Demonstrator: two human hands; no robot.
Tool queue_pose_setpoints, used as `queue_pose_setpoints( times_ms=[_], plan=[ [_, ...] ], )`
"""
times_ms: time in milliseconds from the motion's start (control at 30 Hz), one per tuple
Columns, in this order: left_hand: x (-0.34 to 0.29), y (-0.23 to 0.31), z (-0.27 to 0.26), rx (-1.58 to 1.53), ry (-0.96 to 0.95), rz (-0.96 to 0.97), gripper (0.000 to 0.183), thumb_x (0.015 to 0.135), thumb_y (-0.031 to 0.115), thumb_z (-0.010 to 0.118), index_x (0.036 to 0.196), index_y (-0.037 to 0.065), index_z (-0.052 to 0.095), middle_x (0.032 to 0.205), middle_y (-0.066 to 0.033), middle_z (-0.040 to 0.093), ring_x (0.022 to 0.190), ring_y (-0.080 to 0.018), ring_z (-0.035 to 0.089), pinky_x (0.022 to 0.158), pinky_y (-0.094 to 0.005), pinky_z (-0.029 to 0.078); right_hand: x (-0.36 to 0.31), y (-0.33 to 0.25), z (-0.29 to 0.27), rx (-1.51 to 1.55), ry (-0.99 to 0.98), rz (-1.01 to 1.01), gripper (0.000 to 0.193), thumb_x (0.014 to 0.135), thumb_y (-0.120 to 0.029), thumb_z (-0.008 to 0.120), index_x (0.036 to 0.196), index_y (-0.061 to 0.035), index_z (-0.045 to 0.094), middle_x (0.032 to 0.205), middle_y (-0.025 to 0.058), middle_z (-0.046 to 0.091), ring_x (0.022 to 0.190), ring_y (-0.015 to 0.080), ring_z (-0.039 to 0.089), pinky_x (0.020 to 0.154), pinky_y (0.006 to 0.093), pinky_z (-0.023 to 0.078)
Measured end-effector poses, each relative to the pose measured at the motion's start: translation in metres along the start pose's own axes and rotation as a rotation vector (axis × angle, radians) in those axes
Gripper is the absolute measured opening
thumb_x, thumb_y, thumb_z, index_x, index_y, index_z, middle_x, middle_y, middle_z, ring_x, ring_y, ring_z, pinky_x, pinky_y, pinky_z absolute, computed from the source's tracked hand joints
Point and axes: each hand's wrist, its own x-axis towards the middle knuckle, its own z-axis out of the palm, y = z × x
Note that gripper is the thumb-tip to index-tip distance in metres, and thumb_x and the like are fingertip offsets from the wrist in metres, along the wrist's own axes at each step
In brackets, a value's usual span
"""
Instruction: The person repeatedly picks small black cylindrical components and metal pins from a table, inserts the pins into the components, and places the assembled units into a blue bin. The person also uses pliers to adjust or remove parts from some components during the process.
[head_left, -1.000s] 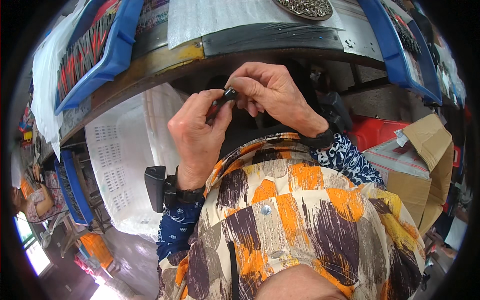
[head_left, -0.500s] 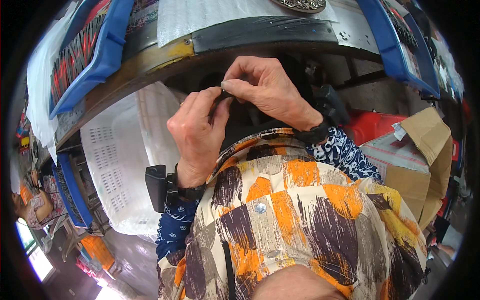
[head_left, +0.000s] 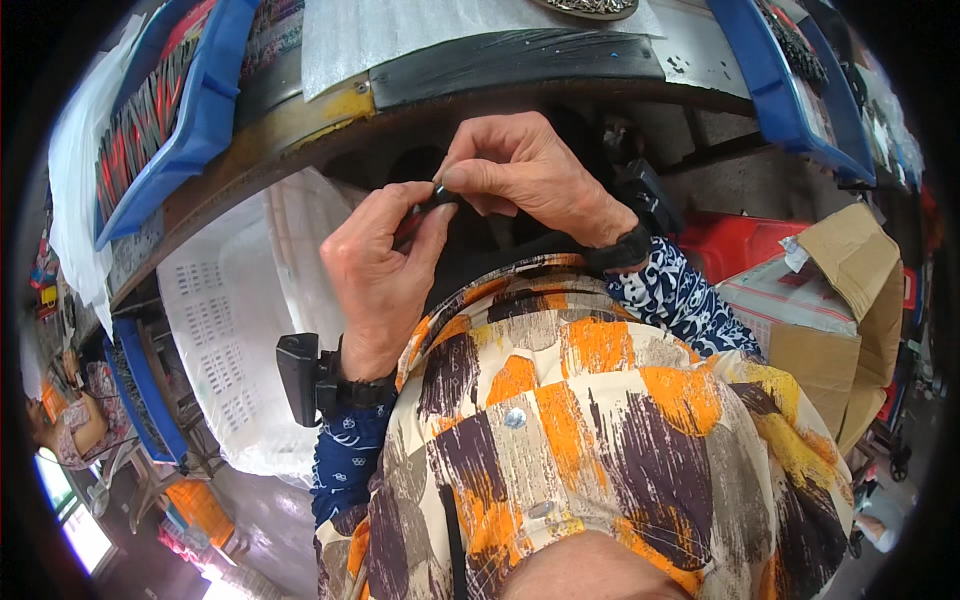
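Observation:
My hands meet just in front of the bench edge, over the dark gap below it. A small black piece (head_left: 440, 196) lies between their fingertips, mostly covered, so its exact kind does not show. My left hand (head_left: 372, 270) pinches it from the left between thumb and forefinger. From the right, the thumb and bent forefinger of my right hand (head_left: 540, 175) close on its upper end. Both wrists wear black bands.
A blue bin (head_left: 213, 105) with black and red thin parts stands at left on the bench. Another blue bin (head_left: 768, 100) is at right. A dish of small metal pieces (head_left: 595, 8) lies far ahead. A white plastic-lined basket (head_left: 225, 350) and cardboard box (head_left: 810, 370) flank me; a person (head_left: 85, 425) sits far left.
Both hands have shifted slightly left, the left one a bit more, while the whole view moved a little. The left fingers have spread slightly and more of the black piece shows.

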Motion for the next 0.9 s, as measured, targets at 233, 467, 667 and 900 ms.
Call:
queue_pose_setpoints(
  times_ms=[233,467,667,900],
  plan=[
    [-0.004,-0.005,0.009,0.096,0.086,0.063,0.019,0.075,-0.001,0.073,0.092,0.001,0.065,0.078,-0.0108,0.064,0.063,-0.0191,0.063,0.059,-0.0273,0.050,0.001,0.006,0.014,-0.371,0.147,-0.176,0.014,0.090,-0.015,0.066,0.090,-0.0015,0.066,0.076,0.0040,0.063,0.067,0.0096,0.059,0.061,0.0212,0.051],
    [0.000,-0.006,0.006,-0.029,0.031,-0.032,0.018,0.077,0.000,0.073,0.093,0.000,0.065,0.077,-0.0095,0.065,0.061,-0.0141,0.061,0.058,-0.0266,0.050,-0.003,0.000,0.007,-0.193,0.100,-0.064,0.016,0.092,-0.016,0.064,0.095,-0.0010,0.066,0.076,0.0045,0.064,0.065,0.0085,0.059,0.056,0.0197,0.050],
    [0.006,-0.004,-0.009,-0.532,-0.228,-0.462,0.017,0.087,0.011,0.069,0.098,-0.002,0.065,0.077,-0.0038,0.066,0.061,-0.0066,0.059,0.054,-0.0196,0.047,-0.003,0.002,0.004,-0.182,0.073,-0.096,0.017,0.095,-0.017,0.059,0.097,-0.0020,0.067,0.075,0.0035,0.063,0.058,0.0063,0.057,0.050,0.0164,0.047],
    [0.008,-0.009,-0.010,-0.823,-0.292,-0.689,0.017,0.088,0.020,0.070,0.088,0.003,0.064,0.072,-0.0043,0.064,0.056,-0.0067,0.056,0.048,-0.0173,0.040,-0.004,0.005,0.004,-0.162,-0.007,-0.114,0.017,0.095,-0.018,0.059,0.095,-0.0028,0.067,0.069,0.0022,0.062,0.054,0.0058,0.055,0.048,0.0170,0.045]
  ],
)
